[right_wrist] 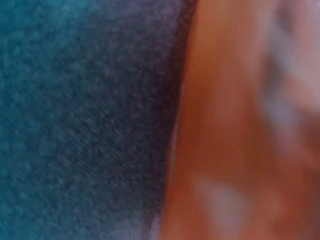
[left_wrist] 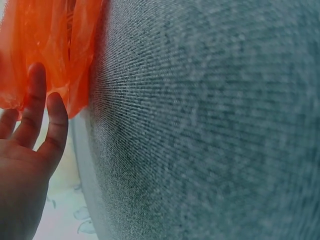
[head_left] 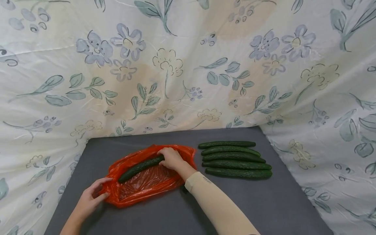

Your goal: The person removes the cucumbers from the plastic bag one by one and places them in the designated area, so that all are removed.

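A red plastic bag (head_left: 152, 191) lies on the grey table with its mouth spread wide. Inside it, a long dark green cucumber (head_left: 141, 167) rests at a slant, its right end covered by my right hand (head_left: 171, 159). That hand grips the cucumber there, with the bag's film around it. At the bag's left end my left hand (head_left: 91, 195) touches the film, thumb and fingers apart. The left wrist view shows fairly straight fingers (left_wrist: 36, 95) against the red film (left_wrist: 47, 45). In the right wrist view the bag (right_wrist: 215, 125) is a close blur.
Several cucumbers (head_left: 238, 164) lie side by side on the table (head_left: 235, 202), right of the bag. Floral cloth (head_left: 188, 65) hangs behind the table and along its sides. My right sleeve (head_left: 220, 205) crosses the table's front.
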Available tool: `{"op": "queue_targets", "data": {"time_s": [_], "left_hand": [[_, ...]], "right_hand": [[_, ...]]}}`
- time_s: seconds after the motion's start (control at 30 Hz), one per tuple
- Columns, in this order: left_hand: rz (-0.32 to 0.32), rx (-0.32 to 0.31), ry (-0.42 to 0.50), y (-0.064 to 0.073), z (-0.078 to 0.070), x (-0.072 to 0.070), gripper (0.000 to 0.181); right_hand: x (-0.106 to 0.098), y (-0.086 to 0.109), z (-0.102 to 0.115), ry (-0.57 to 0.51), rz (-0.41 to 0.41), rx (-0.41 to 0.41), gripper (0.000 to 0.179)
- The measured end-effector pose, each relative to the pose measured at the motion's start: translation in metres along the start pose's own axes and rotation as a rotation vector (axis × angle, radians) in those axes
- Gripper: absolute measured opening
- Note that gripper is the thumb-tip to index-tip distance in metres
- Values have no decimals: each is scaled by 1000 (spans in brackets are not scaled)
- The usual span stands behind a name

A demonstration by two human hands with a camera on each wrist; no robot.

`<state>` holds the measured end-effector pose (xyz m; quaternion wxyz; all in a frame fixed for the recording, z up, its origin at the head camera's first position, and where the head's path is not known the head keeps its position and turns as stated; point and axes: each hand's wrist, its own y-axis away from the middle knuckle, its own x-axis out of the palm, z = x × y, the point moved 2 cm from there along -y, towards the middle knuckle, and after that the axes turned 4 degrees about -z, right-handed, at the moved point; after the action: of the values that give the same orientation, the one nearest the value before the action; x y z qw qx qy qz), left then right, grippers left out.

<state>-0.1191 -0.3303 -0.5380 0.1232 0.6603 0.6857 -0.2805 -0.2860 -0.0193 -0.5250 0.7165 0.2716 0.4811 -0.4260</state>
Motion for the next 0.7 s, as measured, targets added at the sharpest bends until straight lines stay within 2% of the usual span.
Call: {"op": "queue_targets", "data": {"time_s": [0.13,0.27,0.37,0.57,0.7], "left_hand": [[5,2,2,-1,1,1,40],[6,31,27,1,0,0,42],[4,42,38,2,-1,-1,42],[17,21,25,0,-2,0,43],[16,24,7,-1,-1,0,43]], "right_hand": [[4,-2,-1,56,-2,16,49],[10,-5,-4,139,-5,16,50],[14,-6,-7,161,-23,15,48],[14,-6,-10,104,-69,-14,39],[7,-3,-7,61,-60,-36,38]]}}
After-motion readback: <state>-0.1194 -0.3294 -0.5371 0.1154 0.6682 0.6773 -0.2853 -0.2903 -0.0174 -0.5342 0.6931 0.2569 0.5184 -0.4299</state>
